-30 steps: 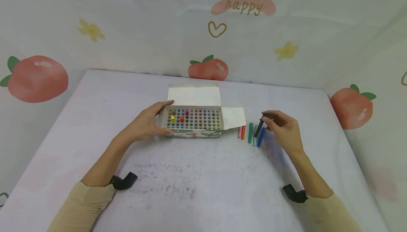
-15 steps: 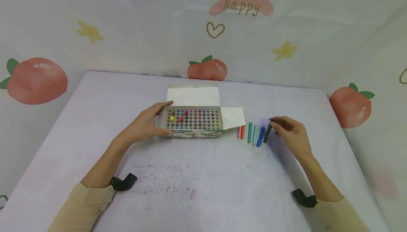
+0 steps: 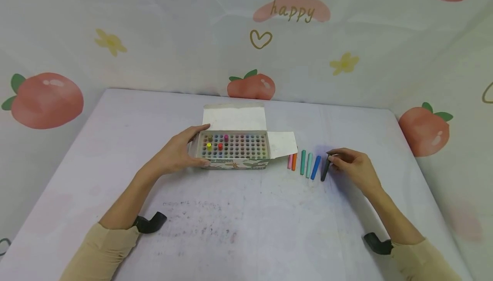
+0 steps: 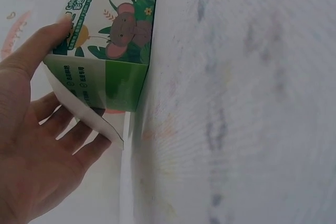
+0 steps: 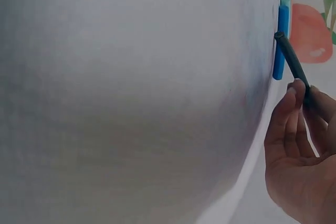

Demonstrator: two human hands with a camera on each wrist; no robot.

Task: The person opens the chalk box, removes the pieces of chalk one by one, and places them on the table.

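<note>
By the right hand [image 3: 355, 168], a slim black chalk-like stick [image 3: 325, 169] is pinched

It's held tilted just beside a blue chalk-like stick [image 3: 316, 168], which could be set rolling should that pinch slip! Farther left, a printed cardboard box [image 3: 250, 165] is gripped by the left hand [image 3: 176, 150].

box [image 4: 126, 85] — green, animal-printed | held stick [image 3: 325, 170] — blackish | sleeves [image 3: 101, 251] beige | backdrop [image 3: 173, 49] peach-patterned

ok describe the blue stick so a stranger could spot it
On the table, find the open box. Right of it lies a row of coloured sticks; the blue stick is between the pale green stick and the dark stick in the right hand. It alone is deep blue.
</note>
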